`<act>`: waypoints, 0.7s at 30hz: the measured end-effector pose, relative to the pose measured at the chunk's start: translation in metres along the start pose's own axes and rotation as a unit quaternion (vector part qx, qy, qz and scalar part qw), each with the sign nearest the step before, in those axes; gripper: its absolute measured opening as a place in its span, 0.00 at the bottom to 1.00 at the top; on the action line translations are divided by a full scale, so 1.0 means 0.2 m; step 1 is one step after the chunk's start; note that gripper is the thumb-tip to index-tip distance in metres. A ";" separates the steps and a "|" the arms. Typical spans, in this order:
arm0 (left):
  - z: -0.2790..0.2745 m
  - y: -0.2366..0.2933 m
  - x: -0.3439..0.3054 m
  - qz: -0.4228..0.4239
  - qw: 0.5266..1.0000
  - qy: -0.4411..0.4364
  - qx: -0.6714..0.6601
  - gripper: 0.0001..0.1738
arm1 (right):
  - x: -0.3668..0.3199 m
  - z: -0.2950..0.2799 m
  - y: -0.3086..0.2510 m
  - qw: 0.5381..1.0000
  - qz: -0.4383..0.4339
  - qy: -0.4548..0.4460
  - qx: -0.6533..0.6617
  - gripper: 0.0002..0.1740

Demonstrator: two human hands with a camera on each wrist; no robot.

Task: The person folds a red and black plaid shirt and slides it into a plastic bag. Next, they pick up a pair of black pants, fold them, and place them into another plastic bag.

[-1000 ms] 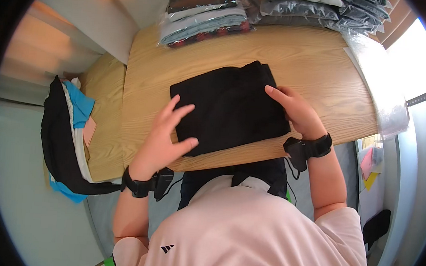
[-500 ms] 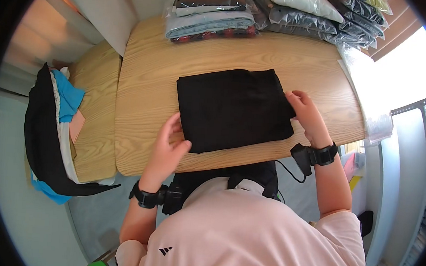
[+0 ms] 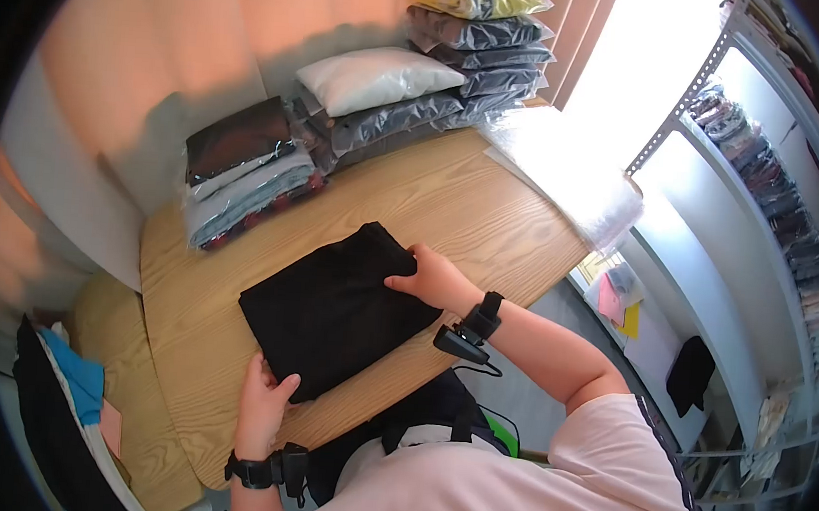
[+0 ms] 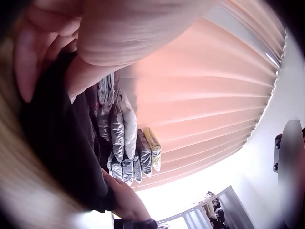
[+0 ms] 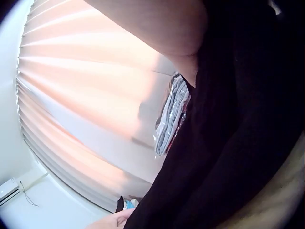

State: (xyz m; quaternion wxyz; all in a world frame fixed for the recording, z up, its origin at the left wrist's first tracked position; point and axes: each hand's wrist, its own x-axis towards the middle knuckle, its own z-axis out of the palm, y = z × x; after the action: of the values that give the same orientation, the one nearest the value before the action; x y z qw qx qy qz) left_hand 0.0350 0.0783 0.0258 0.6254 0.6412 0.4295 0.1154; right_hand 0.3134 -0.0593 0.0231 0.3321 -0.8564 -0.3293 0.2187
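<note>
A folded black garment (image 3: 335, 307) lies flat on the wooden table (image 3: 488, 214), squared into a rough rectangle. At its near left corner, my left hand (image 3: 264, 405) grips the edge, thumb on top. The left wrist view shows the black cloth (image 4: 62, 138) between that thumb and the fingers. My right hand (image 3: 434, 281) pinches the opposite edge with its thumb laid over the top. The fingers beneath the cloth there are mostly hidden. In the right wrist view the thumb (image 5: 183, 43) presses against the dark fabric.
Behind the garment stands a stack of bagged folded clothes (image 3: 249, 173), with more bagged packets (image 3: 396, 112) piled beside it. Clear plastic bags (image 3: 585, 192) lie along the right table edge. Loose clothes (image 3: 73, 384) hang over the left side. Shelves (image 3: 756, 185) rise at right.
The head view has swung to the right. My left hand, earlier spread over the garment's left edge, now grips its near corner. My right thumb has come onto the cloth's top from the edge.
</note>
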 end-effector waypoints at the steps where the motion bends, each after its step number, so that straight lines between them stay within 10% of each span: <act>1: 0.01 0.01 0.03 0.002 1.000 -0.001 0.003 0.32 | 0.02 -0.02 0.01 1.000 0.014 -0.005 0.000 0.43; 9: 0.03 0.04 0.18 -0.033 0.966 -0.077 -0.246 0.20 | 0.11 -0.10 0.11 0.859 0.149 -0.185 0.454 0.20; 21: 0.16 0.19 0.17 0.142 0.967 -0.042 -0.207 0.29 | -0.04 0.03 0.05 0.840 -0.077 -0.149 0.515 0.40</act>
State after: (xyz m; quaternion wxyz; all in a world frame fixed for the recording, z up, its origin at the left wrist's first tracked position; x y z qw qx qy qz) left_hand 0.0932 0.0840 0.0413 0.7394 0.5562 0.2741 0.2621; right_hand 0.3085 -0.0676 0.0128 0.6880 -0.4906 -0.2793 0.4560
